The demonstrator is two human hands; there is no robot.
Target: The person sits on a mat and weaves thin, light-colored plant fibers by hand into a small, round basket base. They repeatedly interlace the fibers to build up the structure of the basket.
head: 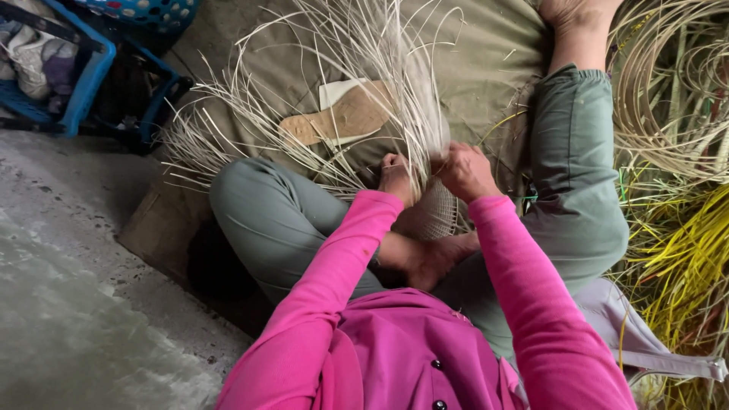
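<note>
I sit on the ground in a pink top and grey-green trousers. A small pale woven basket piece (434,214) rests between my legs, with many long loose cane strands (357,68) fanning up and away from it. My left hand (396,176) pinches strands at the piece's upper left rim. My right hand (465,170) grips a bundle of strands just to the right, the two hands nearly touching. The weave itself is partly hidden behind my hands and forearms.
A flat shoe-sole-shaped board (342,118) lies on the olive cloth (486,53) under the strands. Coiled pale cane (668,83) and yellow strands (683,258) pile up at right. A blue plastic crate (83,83) stands top left; concrete floor (68,304) lies at left.
</note>
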